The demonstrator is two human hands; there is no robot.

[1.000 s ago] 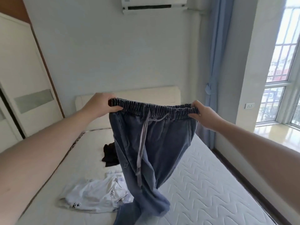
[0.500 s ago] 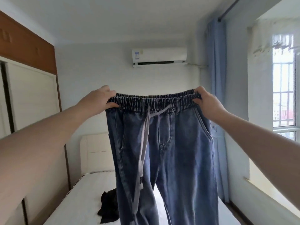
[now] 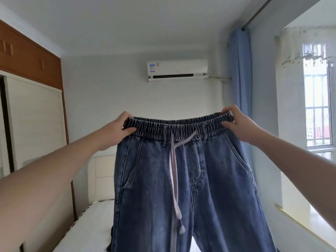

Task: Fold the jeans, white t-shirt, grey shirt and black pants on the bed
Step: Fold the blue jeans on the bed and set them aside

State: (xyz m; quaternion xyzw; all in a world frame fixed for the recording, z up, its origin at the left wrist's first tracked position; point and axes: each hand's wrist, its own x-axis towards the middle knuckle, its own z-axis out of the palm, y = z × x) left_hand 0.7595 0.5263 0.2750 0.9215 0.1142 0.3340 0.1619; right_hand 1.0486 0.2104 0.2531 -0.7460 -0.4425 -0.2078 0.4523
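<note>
the jeans (image 3: 183, 182) hang full width in the air above the bed (image 3: 91, 231), front facing the camera, legs dropping out of view below. the left hand (image 3: 116, 130) pinches the elastic waistband at the left end of the jeans, thumb in front and fingers curled behind; the right hand (image 3: 238, 124) grips the right end the same way. a pale drawstring (image 3: 174, 171) dangles down the middle of the jeans. judging from this, the task is at its start: the jeans are only held up and spread, no fold made yet, and the white t-shirt, grey shirt and black pants are not visible here. above the jeans the air conditioner (image 3: 177, 70) carries a small blue label and a round sticker, too small to read
</note>
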